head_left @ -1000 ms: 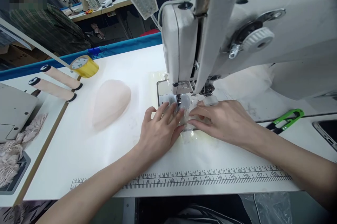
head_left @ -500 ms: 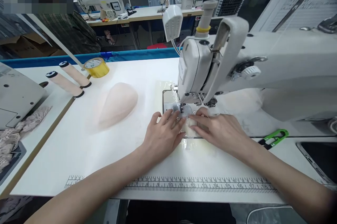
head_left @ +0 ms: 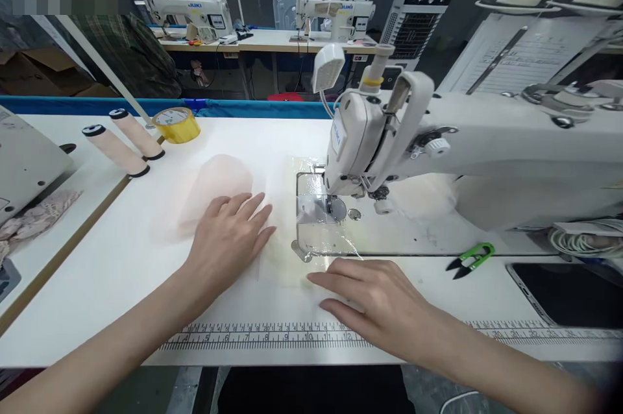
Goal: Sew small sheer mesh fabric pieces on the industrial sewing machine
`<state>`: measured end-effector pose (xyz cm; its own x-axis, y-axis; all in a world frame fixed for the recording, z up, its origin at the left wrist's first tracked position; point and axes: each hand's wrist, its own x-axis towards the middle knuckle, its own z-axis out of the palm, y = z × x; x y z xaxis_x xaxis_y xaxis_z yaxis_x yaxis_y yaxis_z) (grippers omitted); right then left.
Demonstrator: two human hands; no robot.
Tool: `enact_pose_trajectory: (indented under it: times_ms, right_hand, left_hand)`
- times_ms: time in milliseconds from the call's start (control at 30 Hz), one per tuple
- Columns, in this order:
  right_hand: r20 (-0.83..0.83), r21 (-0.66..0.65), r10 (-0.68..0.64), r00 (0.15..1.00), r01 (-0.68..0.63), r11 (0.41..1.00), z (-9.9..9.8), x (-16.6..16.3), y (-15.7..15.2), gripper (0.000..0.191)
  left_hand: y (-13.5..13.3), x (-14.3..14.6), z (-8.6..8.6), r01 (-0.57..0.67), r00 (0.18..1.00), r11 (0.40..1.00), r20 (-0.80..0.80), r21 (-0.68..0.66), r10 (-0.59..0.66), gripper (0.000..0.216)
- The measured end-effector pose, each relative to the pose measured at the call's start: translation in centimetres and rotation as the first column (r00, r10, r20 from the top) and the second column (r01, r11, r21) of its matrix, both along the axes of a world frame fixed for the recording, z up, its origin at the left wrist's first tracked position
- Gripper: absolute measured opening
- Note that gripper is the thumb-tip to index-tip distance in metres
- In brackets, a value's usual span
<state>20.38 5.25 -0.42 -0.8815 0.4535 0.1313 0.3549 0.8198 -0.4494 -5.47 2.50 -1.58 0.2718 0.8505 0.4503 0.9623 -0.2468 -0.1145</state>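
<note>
My left hand lies with fingers spread over the lower right edge of a pale pink, teardrop-shaped piece of sheer fabric. Whether it presses on the fabric or just hovers, I cannot tell. In front of the sewing machine, my right hand is low over the white table, fingers stretched and a gap between thumb and forefinger. Nothing shows in it. Clear, shiny film lies around the metal needle plate, beyond the right fingertips. Another pale fabric piece sits under the machine arm.
Green thread snips and a phone lie at right. Two thread cones and a yellow tape roll stand at back left. A printed ruler runs along the front edge. Another machine is at far left.
Both hands have left the needle area. My left hand moved left to the pink fabric, and my right hand drew back toward the front edge. The view has shifted slightly.
</note>
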Motion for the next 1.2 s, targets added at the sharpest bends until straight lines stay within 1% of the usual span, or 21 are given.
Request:
enact_pose_trajectory:
  times_ms: [67,100,133,167,200,233,300,367,433,500,533,567,633,733,800,900,1000,1067,1100,1167,1200]
  right_hand:
    - [-0.126,-0.055,-0.079,0.989,0.072,0.996,-0.1,0.9,-0.1,0.024]
    - [-0.178,-0.097,-0.124,0.976,0.109,0.989,-0.1,1.3,-0.3,0.022]
    - [-0.221,-0.141,-0.172,0.96,0.143,0.98,0.0,1.7,-0.4,0.021]
    - [-0.251,-0.184,-0.218,0.943,0.174,0.967,0.1,2.1,-0.7,0.02]
    - [-0.272,-0.223,-0.26,0.926,0.202,0.954,0.2,2.4,-0.9,0.019]
    - [-0.286,-0.256,-0.297,0.911,0.226,0.94,0.2,2.7,-1.3,0.019]
    - [-0.304,-0.302,-0.344,0.888,0.253,0.919,0.2,3.3,-2.0,0.019]
    - [-0.306,-0.329,-0.366,0.879,0.263,0.907,-0.1,3.8,-2.7,0.02]
    - [-0.297,-0.345,-0.379,0.877,0.271,0.898,-0.6,4.3,-3.3,0.02]
    - [-0.274,-0.366,-0.397,0.876,0.286,0.885,-1.2,4.6,-3.8,0.019]
    - [-0.261,-0.378,-0.408,0.875,0.296,0.877,-1.3,4.8,-4.0,0.019]
    - [-0.253,-0.388,-0.418,0.873,0.305,0.87,-1.5,5.0,-4.1,0.019]
    - [-0.245,-0.407,-0.434,0.867,0.314,0.858,-1.5,5.2,-4.2,0.019]
    - [-0.259,-0.456,-0.459,0.85,0.312,0.834,-1.3,5.5,-3.8,0.019]
    - [-0.28,-0.534,-0.52,0.807,0.32,0.783,-1.0,5.4,-3.2,0.018]
    - [-0.31,-0.712,-0.642,0.701,0.277,0.646,-0.4,4.3,-1.8,0.025]
    - [-0.323,-0.873,-0.681,0.657,0.071,0.483,0.2,2.4,-0.2,0.037]
    - [-0.32,-0.934,-0.67,0.669,-0.103,0.343,0.5,1.1,0.6,0.038]
    - [-0.314,-0.946,-0.668,0.675,-0.164,0.279,0.5,0.6,1.0,0.033]
    - [-0.3,-0.954,-0.682,0.667,-0.225,0.2,0.4,-0.2,1.5,0.023]
    - [-0.29,-0.956,-0.698,0.655,-0.233,0.179,0.3,-0.5,1.6,0.022]
  left_hand:
    - [0.3,1.4,1.1,0.051,0.979,0.999,0.197,-0.019,-0.046,0.022]
    - [0.5,2.4,1.8,0.094,0.937,0.994,0.342,-0.06,-0.068,0.022]
    - [0.7,3.5,2.5,0.142,0.859,0.984,0.508,-0.11,-0.068,0.022]
    - [1.0,4.6,3.2,0.2,0.738,0.962,0.674,-0.186,-0.023,0.024]
    - [1.4,5.8,3.7,0.251,0.588,0.94,0.808,-0.233,0.043,0.022]
    - [1.7,6.8,4.1,0.311,0.415,0.921,0.906,-0.233,0.089,0.024]
    - [2.5,8.7,4.5,0.385,0.093,0.9,0.979,-0.205,0.183,0.029]
    - [3.1,10.1,4.4,0.391,-0.132,0.901,0.958,-0.187,0.256,0.027]
    - [3.5,11.1,4.2,0.358,-0.276,0.919,0.922,-0.165,0.273,0.021]
    - [3.7,11.8,4.0,0.311,-0.366,0.941,0.897,-0.133,0.248,0.016]
    - [3.7,11.9,3.9,0.295,-0.392,0.948,0.889,-0.122,0.236,0.015]
    - [3.7,11.9,3.8,0.288,-0.403,0.95,0.884,-0.124,0.237,0.016]
    - [3.3,11.5,3.4,0.294,-0.382,0.944,0.887,-0.15,0.26,0.02]
    - [2.4,10.2,2.5,0.342,-0.305,0.919,0.902,-0.195,0.305,0.024]
    - [1.7,9.3,1.8,0.417,-0.242,0.879,0.904,-0.23,0.351,0.025]
    - [0.9,8.5,1.1,0.509,-0.091,0.802,0.907,-0.313,0.412,0.022]
    - [0.4,8.3,0.8,0.526,0.068,0.77,0.92,-0.361,0.385,0.018]
    - [0.4,8.3,0.6,0.512,0.162,0.768,0.921,-0.385,0.354,0.016]
    - [0.3,8.3,0.5,0.499,0.216,0.768,0.916,-0.401,0.339,0.015]
    - [0.2,8.1,0.4,0.439,0.379,0.791,0.886,-0.426,0.267,0.014]
    - [0.1,8.0,0.4,0.382,0.485,0.834,0.855,-0.397,0.185,0.012]
